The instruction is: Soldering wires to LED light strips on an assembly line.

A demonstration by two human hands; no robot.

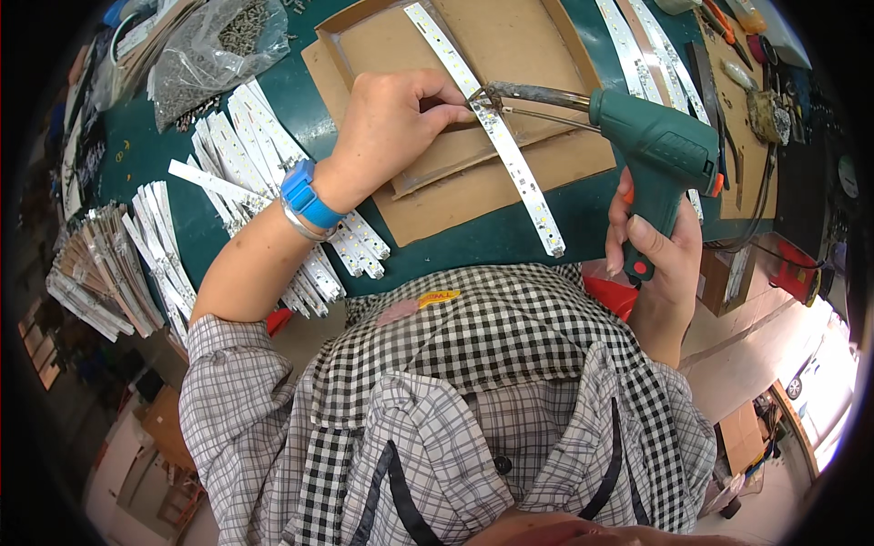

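"How does each grip stand?"

"The right grip (669, 246) is clamped round the handle of a green soldering gun (655, 146). The left grip (391, 123) has thumb and forefinger drawn in at the left edge of a white LED strip (523, 177); I cannot tell whether they are clamped on it or on something small there."

"And the strip itself?"

"It slants across a cardboard tray (419, 214) in front of the person, its near end reaching past the tray's flap over the green worktop (137, 164). The gun's tip is at the strip, but the exact contact is too small to tell."

"What's in the way?"

"The gun's barrel crosses the tray's right side, and the left grip covers part of the tray. The left forearm (246, 259), with a blue wristband (309, 196), passes over a spread of strips (259, 132), hiding some."

"Farther out?"

"Beyond those, a clear bag (218, 64) of small metal pieces; at far left, stacked strips (105, 273). Right of the tray lie other strips (628, 45), then orange-handled pliers (719, 23)."
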